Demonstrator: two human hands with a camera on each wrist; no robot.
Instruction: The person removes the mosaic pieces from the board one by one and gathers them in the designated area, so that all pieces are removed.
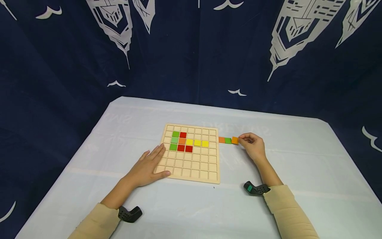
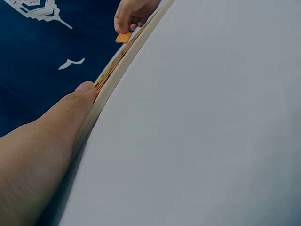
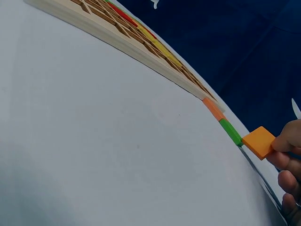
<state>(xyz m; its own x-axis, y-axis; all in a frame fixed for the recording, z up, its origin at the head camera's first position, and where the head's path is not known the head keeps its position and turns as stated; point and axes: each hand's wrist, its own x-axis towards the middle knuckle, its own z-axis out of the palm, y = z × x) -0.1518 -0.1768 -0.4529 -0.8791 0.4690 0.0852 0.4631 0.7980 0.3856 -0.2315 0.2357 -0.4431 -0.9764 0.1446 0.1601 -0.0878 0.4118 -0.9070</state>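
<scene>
Orange tile [image 1: 235,140] pinched by right hand [image 1: 253,146], beside the green tile [image 1: 228,141], right of the wooden board [image 1: 198,166] | left hand [image 1: 146,168] spread, touching board's left edge | risk: a sideways nudge could knock the green tile askew

Orange tile [image 3: 259,142], pale grid-lined board [image 1: 187,164], white table [image 1: 203,212], white-patterned navy curtain [image 1: 176,66]

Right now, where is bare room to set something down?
Bare table lies between the board and the far edge, and nearer, between the forearms. Crowded: the board's left edge, under the left hand, and its right side, with two tiles and the right hand pinching an orange tile.
</scene>
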